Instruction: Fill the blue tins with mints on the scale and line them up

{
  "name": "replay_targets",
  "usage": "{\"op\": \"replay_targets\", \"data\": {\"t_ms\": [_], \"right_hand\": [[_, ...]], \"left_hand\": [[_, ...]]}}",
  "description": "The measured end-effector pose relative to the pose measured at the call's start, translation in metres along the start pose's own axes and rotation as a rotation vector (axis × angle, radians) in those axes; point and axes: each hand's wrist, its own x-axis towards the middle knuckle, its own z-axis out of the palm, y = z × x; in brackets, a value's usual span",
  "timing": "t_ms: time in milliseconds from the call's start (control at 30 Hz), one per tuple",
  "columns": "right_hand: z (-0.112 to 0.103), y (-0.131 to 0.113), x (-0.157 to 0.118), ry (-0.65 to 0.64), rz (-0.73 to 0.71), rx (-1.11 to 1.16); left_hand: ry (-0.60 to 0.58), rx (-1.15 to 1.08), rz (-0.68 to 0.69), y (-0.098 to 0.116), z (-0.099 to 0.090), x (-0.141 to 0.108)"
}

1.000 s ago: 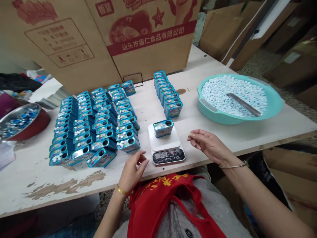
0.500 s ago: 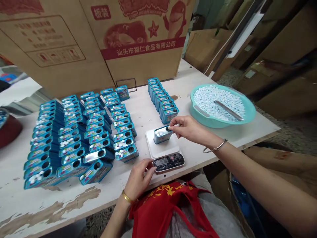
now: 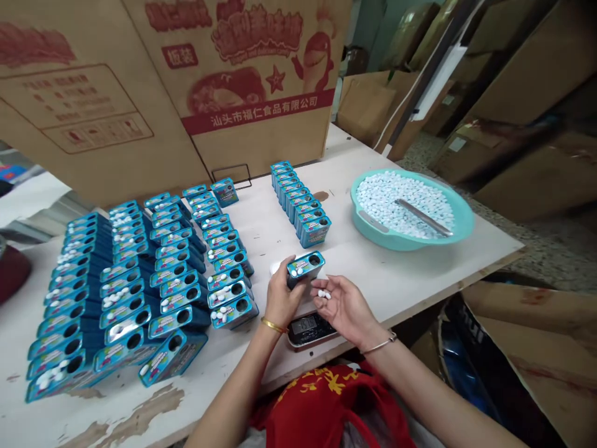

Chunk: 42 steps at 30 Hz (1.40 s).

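Note:
My left hand point(image 3: 282, 294) is wrapped round a small blue tin point(image 3: 306, 264) held over the digital scale point(image 3: 311, 330). The tin has a round dark opening at the right of its top and a few white candies lying on the left part. Beside it my right hand point(image 3: 347, 309) is turned palm up with fingers curled, cupping several white candies point(image 3: 324, 294). Much of the scale's white platform is hidden by the hands and the tin, while its lit display shows below them.
Rows of blue tins point(image 3: 171, 281), many topped with white candies, fill the table's left side. A single row of tins point(image 3: 301, 202) stands behind the scale. At the right sits a turquoise basin point(image 3: 373, 231) of white candies with a metal scoop point(image 3: 422, 218). A large carton point(image 3: 261, 146) stands behind.
My left hand has gone from the scale's edge to the tin and lifted it off the platform. My right hand has drawn back from the tin's top and turned palm up with candies.

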Motion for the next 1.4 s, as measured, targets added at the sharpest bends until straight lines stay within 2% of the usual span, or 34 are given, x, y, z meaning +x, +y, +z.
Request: {"op": "replay_targets", "data": {"t_ms": [67, 200, 267, 433, 600, 767, 933, 1167, 1400], "right_hand": [[0.005, 0.003, 0.004, 0.021, -0.002, 0.079], [0.005, -0.004, 0.003, 0.075, 0.015, 0.195], [0.002, -0.007, 0.000, 0.100, 0.035, 0.233], [0.002, -0.011, -0.006, 0.112, 0.075, 0.303], [0.002, -0.014, -0.006, 0.081, 0.096, 0.315], [-0.003, -0.015, -0.004, 0.043, 0.084, 0.285], [-0.010, -0.018, -0.004, 0.015, 0.046, 0.257], [-0.030, -0.024, 0.004, -0.004, 0.000, 0.219], [-0.046, -0.020, 0.004, 0.000, -0.009, 0.190]], "left_hand": [[-0.036, 0.078, 0.115, 0.003, -0.003, 0.002], [-0.077, 0.434, 0.464, 0.018, -0.016, 0.008], [-0.076, 0.534, 0.590, 0.024, -0.021, 0.009], [-0.121, 0.585, 0.691, 0.029, -0.029, 0.007], [0.006, 0.691, 0.808, 0.029, -0.029, 0.007], [-0.030, 0.669, 0.712, 0.029, -0.026, 0.007], [-0.031, 0.477, 0.638, 0.030, -0.021, 0.004], [-0.074, 0.154, 0.317, 0.025, -0.008, 0.003], [-0.056, -0.124, -0.040, 0.007, -0.001, 0.007]]}}
